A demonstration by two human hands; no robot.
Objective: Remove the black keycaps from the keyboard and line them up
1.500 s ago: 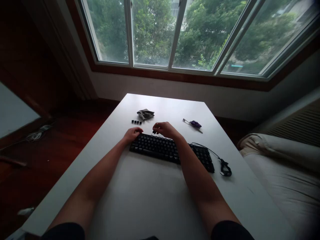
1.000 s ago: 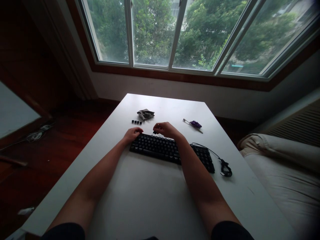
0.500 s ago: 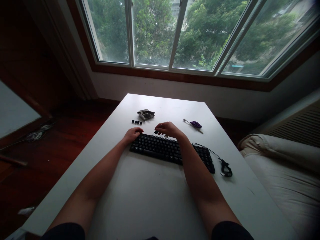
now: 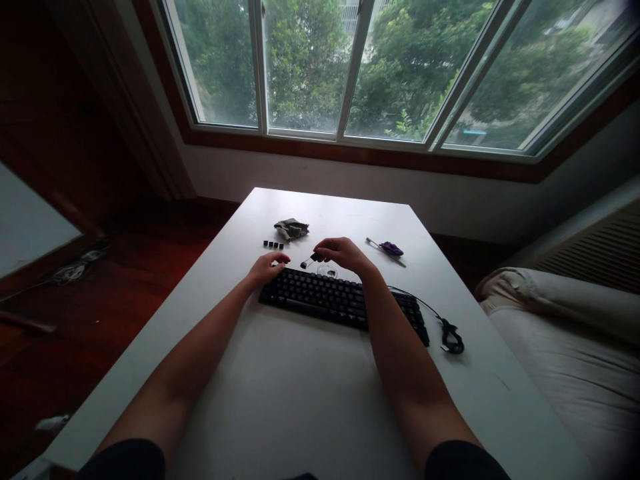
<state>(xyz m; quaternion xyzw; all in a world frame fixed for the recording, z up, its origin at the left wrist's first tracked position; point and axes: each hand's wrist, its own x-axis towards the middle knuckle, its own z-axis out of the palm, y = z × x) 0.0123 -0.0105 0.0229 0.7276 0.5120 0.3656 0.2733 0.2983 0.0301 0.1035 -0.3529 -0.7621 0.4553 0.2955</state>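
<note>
The black keyboard (image 4: 320,297) lies across the table. At its far left corner, my left hand (image 4: 267,267) rests with thumb and forefinger apart, nothing visible between them; the thumb is at the keyboard's edge. My right hand (image 4: 345,255) pinches the dark handle of a wire keycap puller (image 4: 311,261) above the keyboard's far edge. A small black keycap (image 4: 303,265) is at the puller's tip. Several loose keycaps (image 4: 273,245) sit in a row beyond my left hand.
A crumpled grey cloth (image 4: 291,229) lies behind the keycap row. A small clear round dish (image 4: 327,271) is just beyond the keyboard. To the right are a thin stick-like brush (image 4: 399,260) with a purple bundle (image 4: 391,249), and a coiled USB cable (image 4: 452,339). The white table (image 4: 310,393) stands beside a sofa (image 4: 545,333).
My right hand has lifted the keycap puller up and away from the keyboard, with a keycap at its tip. My left hand's fingers have opened a little at the corner.
</note>
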